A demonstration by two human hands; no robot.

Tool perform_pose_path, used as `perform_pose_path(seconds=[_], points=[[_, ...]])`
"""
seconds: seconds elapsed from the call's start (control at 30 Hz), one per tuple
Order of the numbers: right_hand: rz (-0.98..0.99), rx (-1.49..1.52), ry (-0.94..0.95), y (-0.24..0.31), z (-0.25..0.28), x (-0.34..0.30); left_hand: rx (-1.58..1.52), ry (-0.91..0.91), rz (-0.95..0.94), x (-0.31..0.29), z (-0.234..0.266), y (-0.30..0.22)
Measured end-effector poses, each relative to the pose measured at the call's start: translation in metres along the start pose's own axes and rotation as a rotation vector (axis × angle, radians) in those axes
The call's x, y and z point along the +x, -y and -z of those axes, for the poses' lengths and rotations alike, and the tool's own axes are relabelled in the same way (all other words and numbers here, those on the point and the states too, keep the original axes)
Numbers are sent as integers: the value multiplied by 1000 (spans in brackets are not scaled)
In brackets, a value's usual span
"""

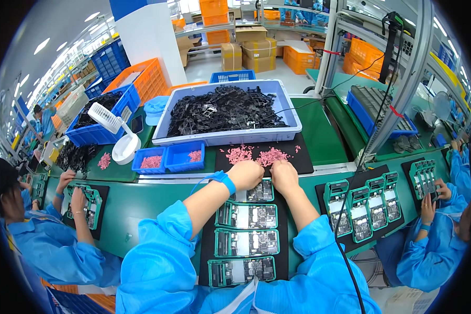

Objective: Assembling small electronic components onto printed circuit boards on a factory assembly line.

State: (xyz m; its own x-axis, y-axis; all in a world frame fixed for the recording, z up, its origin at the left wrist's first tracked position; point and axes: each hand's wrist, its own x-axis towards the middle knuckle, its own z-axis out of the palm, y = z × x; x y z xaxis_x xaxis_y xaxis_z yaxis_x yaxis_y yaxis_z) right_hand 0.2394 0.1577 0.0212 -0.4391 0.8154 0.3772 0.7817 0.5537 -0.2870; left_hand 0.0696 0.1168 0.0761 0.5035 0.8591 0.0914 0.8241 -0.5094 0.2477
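My left hand (247, 175), with a blue band (226, 181) at the wrist, is closed just above the topmost green-framed phone board assembly (259, 192). Its fingers curl away from view, so what it holds is hidden. Close by, my right hand (284, 177) has its fingers bent together at the near edge of a pile of small pink pieces (271, 156). A second pink pile (238, 154) lies just beyond my left hand. Several more green-framed assemblies (247, 243) lie in a column on the black mat (283, 230) between my forearms.
Behind the piles stands a large tray (227, 138) heaped with black plastic parts (222, 111). Two small blue bins (186, 164) hold pink pieces. A white fan (125, 149) stands left; a black cable (345, 209) hangs at right. Co-workers (63, 240) sit on both sides.
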Motion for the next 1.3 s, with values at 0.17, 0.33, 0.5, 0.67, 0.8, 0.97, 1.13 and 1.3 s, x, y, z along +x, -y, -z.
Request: perform_pose_path(seconds=[0.17, 0.33, 0.5, 0.67, 0.8, 0.97, 1.13, 1.3], points=[[54, -44, 22, -3, -2, -2, 234, -47, -29, 1, -10, -6], [108, -4, -11, -8, -5, -1, 290, -29, -38, 4, -13, -6], [124, 12, 0, -13, -5, 1, 348, -24, -62, 2, -15, -11], [52, 125, 24, -14, 6, -4, 408, -77, -153, -12, -15, -17], [-24, 397, 19, 0, 34, -25, 331, -94, -145, -21, -12, -13], [154, 427, 167, 20, 55, -64, 256, -159, -111, -27, -14, -6], [314, 337, 112, 28, 50, -82, 151, -274, -96, -29, -20, -5], [409, 209, 87, 38, 57, -79, 96, -291, -83, -31, -22, -3]])
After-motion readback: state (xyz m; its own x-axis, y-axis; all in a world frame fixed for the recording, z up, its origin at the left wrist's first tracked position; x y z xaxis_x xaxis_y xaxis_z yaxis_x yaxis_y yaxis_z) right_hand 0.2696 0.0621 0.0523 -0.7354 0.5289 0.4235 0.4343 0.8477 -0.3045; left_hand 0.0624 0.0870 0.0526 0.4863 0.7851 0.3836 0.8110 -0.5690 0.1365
